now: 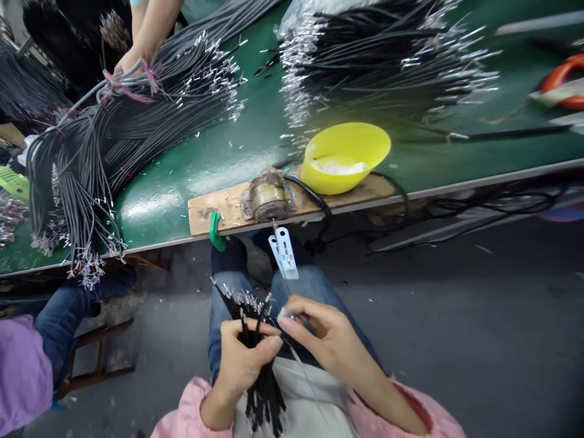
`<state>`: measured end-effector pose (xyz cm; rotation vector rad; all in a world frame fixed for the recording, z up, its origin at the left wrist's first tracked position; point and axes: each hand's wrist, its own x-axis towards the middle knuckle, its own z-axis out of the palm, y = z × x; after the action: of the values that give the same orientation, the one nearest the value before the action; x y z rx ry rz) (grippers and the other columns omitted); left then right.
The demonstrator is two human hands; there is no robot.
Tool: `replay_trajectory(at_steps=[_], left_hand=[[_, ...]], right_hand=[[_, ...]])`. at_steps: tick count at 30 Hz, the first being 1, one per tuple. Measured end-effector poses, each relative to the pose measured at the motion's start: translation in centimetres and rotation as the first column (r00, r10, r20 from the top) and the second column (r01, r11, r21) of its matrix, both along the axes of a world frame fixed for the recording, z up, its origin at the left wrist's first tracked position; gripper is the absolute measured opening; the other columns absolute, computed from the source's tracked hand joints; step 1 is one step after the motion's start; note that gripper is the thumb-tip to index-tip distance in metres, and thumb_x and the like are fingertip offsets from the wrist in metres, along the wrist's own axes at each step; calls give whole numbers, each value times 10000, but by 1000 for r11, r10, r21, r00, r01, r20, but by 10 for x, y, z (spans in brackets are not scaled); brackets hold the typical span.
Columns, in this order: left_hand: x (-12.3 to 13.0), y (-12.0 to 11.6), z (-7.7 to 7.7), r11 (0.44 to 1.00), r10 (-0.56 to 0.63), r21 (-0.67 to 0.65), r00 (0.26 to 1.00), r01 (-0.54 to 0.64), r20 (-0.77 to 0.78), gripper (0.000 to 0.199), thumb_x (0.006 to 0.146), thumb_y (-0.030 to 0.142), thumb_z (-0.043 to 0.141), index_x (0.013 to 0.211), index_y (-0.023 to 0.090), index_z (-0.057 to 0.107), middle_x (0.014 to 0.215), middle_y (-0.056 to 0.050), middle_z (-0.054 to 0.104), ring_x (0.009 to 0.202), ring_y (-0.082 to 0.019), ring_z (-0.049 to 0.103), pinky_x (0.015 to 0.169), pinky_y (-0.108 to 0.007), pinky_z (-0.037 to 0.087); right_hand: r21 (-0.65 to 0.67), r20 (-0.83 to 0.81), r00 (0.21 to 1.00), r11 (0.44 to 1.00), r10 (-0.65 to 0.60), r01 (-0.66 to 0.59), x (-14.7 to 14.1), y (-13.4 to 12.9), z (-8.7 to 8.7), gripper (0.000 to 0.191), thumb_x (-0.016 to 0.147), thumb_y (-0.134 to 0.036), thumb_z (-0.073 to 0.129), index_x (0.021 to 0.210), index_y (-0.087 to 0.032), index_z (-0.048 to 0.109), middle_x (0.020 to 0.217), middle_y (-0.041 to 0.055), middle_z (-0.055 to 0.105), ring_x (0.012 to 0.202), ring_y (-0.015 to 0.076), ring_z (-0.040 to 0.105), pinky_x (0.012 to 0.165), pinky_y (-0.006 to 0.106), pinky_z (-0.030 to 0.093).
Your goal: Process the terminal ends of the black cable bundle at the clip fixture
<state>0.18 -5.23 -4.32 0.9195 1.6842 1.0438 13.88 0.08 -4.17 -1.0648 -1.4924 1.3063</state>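
Observation:
My left hand (pixel 249 356) is wrapped round a bundle of short black cables (pixel 264 389), held upright over my lap. Stripped silvery wire ends show at the top of the bundle. Close beside it, my right hand (pixel 323 334) pinches a small whitish piece (pixel 286 314) between thumb and fingers; its exact kind is unclear. A thin pale strip (pixel 298 359) hangs below, between the hands. Just beyond them, a light blue clothes peg (pixel 285 252) is fixed to the shaft of a small motor (pixel 268 196) at the table edge.
The motor sits on a wooden board (pixel 223 204) with a green clamp (pixel 217 231). A yellow bowl (pixel 344 158) stands on it. Cable bundles (pixel 374 55) lie on the green table (pixel 150 213). A co-worker's hand (pixel 137 58) touches grey cables (pixel 150 134) at left. Orange-handled scissors (pixel 563 85) lie right.

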Motion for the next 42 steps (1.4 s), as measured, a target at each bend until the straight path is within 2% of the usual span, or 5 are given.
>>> replay_trajectory(at_steps=[11, 18, 24, 33, 42], left_hand=[[11, 9, 22, 1000, -11, -6, 1000, 12, 10, 241, 532, 356, 781, 520, 153, 652, 577, -51, 672, 627, -216, 623, 670, -337, 490], [10, 31, 44, 999, 31, 13, 997, -32, 63, 204, 515, 285, 740, 481, 142, 598, 477, -11, 577, 478, -135, 507, 470, -250, 398], [13, 44, 46, 997, 74, -24, 991, -72, 111, 344, 496, 396, 765, 445, 143, 537, 389, 26, 488, 376, -86, 420, 393, -226, 341], [9, 41, 26, 995, -81, 89, 928, 52, 363, 458, 619, 552, 711, 539, 118, 587, 383, 34, 473, 332, -52, 407, 359, -182, 322], [2, 44, 27, 990, -143, 39, 938, 137, 315, 432, 682, 527, 675, 549, 125, 593, 399, 37, 480, 356, -60, 416, 384, -194, 329]], right_hand=[[3, -27, 992, 993, -121, 121, -13, 3, 1, 386, 794, -243, 515, 422, -202, 422, 416, -42, 391, 384, 96, 359, 374, 228, 281], [49, -134, 988, 996, 82, -76, -3, 19, 7, 162, 773, -267, 609, 640, -179, 639, 596, 19, 585, 544, 149, 527, 513, 251, 436], [241, -186, 957, 933, -224, 266, -18, 14, 14, 200, 783, -102, 554, 608, -197, 570, 558, -8, 527, 544, 139, 482, 501, 241, 397], [-386, -616, 772, 914, -154, -125, -25, 11, 6, 256, 752, -442, 645, 668, -202, 609, 526, -34, 505, 399, 107, 466, 358, 213, 417], [-15, -217, 976, 1000, -24, 21, -7, 28, 12, 206, 789, -374, 607, 686, -197, 634, 663, 16, 541, 612, 153, 490, 570, 247, 452]])
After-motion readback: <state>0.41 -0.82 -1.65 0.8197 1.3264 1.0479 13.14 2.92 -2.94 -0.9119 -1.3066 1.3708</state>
